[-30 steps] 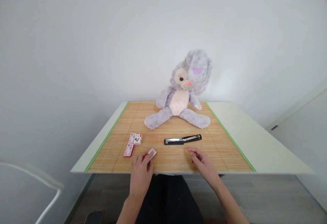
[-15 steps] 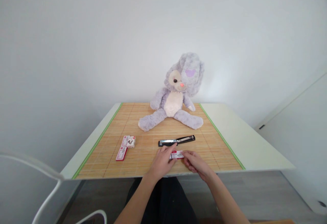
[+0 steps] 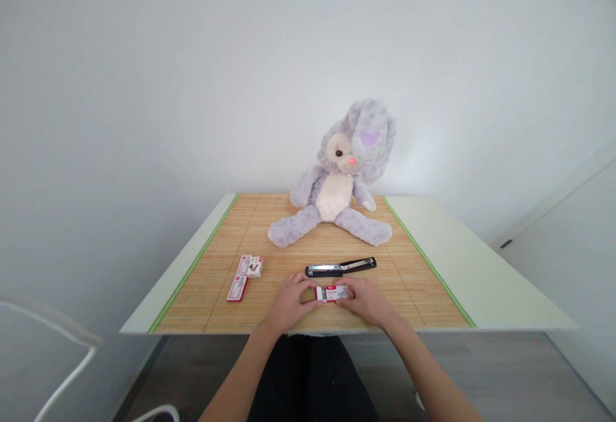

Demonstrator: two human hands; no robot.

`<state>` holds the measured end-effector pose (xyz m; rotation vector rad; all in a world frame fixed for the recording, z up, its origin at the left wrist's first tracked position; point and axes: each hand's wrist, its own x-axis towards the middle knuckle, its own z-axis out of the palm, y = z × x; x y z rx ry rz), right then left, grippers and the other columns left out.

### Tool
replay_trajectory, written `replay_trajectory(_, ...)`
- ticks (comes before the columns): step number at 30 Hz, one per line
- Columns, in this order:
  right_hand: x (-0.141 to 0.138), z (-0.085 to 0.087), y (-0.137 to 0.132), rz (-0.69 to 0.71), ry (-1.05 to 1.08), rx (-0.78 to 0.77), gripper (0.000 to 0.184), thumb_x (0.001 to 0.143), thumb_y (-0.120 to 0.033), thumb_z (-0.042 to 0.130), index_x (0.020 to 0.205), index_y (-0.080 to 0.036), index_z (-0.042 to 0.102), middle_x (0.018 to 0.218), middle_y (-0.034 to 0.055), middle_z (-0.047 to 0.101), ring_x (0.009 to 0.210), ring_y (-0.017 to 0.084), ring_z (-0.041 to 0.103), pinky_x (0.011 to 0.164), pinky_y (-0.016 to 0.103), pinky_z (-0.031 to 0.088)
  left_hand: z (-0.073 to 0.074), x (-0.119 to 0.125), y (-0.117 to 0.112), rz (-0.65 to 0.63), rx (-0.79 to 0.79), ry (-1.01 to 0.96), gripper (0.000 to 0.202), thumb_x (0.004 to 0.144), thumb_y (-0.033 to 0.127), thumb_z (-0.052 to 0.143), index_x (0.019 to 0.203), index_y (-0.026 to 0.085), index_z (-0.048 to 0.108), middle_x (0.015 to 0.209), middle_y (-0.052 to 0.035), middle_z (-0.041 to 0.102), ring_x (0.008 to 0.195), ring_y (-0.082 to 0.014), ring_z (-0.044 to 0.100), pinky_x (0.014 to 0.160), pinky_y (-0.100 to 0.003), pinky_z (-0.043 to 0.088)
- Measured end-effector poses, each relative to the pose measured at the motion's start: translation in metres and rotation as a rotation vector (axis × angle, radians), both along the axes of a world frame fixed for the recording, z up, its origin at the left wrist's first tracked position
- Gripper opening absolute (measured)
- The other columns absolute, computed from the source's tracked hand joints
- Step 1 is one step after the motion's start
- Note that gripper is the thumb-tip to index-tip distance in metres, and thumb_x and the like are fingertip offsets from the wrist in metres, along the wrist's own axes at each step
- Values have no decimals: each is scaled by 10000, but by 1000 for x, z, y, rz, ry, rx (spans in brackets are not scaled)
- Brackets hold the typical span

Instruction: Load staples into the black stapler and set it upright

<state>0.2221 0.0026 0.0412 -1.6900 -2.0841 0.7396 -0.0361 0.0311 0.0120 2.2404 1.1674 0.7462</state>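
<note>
Both my hands hold a small red and white staple box (image 3: 332, 293) just above the bamboo mat (image 3: 394, 274), near the table's front edge. My left hand (image 3: 289, 301) grips its left end and my right hand (image 3: 366, 300) grips its right end, fingers curled round it. Right behind the box lies a black stapler (image 3: 341, 267), swung open flat. Two more small red and white boxes lie to the left: one (image 3: 253, 265) farther back, one (image 3: 237, 288) nearer me.
A grey plush rabbit (image 3: 342, 181) sits at the back of the mat against the white wall. The pale table (image 3: 486, 281) reaches past the mat on the right. A white chair frame (image 3: 58, 338) stands at the lower left.
My left hand carried the small box from the left of the mat to the middle. My right hand came in and took its other end.
</note>
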Motion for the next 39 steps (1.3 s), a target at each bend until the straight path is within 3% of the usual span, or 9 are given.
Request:
replay_trajectory(10,9,-1,2,-5,-20,-8,313,832,-362,751,1133,-273,748,716,-28,622,651,154,557,601,252,311,-3,-13,-1,32,-1,-17,333,830,440,784,1122,295,716,1115,-29,648,1092,-245,594,983,-378,450)
replay_trajectory(15,0,5,12,-32,55,43,423,916,-428,666,1305,-265,684,693,-28,606,643,160,556,599,256,335,-5,-14,-1,102,23,-72,506,773,482,827,1207,283,658,1197,-43,639,1151,-276,576,1010,-418,447)
replay_trajectory(22,-24,13,31,-96,-22,60,311,940,-372,621,1205,-244,724,718,-16,649,653,150,568,591,258,303,-7,-12,-1,129,62,10,725,738,565,843,1374,353,568,1396,-48,567,1291,-318,489,1088,-480,384)
replay_trajectory(25,-30,17,29,-87,-35,76,248,952,-360,593,1113,-254,750,691,-20,642,639,148,562,603,259,309,-6,-12,-1,104,59,11,657,765,565,826,1349,377,592,1398,-36,561,1301,-309,479,1093,-476,373)
replay_trajectory(30,-37,23,20,63,-168,9,180,916,-321,624,940,-270,796,794,2,743,718,159,644,618,254,344,-5,-13,-2,72,53,9,424,809,557,794,1184,382,699,1353,-24,570,1281,-296,486,1070,-457,379)
replay_trajectory(35,-55,20,27,105,-267,15,137,856,-299,692,902,-319,819,875,8,789,848,201,704,708,272,404,-7,-12,-1,76,51,2,373,801,550,805,1126,383,727,1346,-16,569,1277,-288,485,1069,-450,378)
replay_trajectory(39,-68,18,36,110,-342,44,125,808,-258,718,874,-294,818,943,56,799,949,258,713,813,311,445,-11,-12,0,89,50,-10,387,799,542,808,1139,379,725,1333,-23,574,1280,-292,480,1066,-452,383)
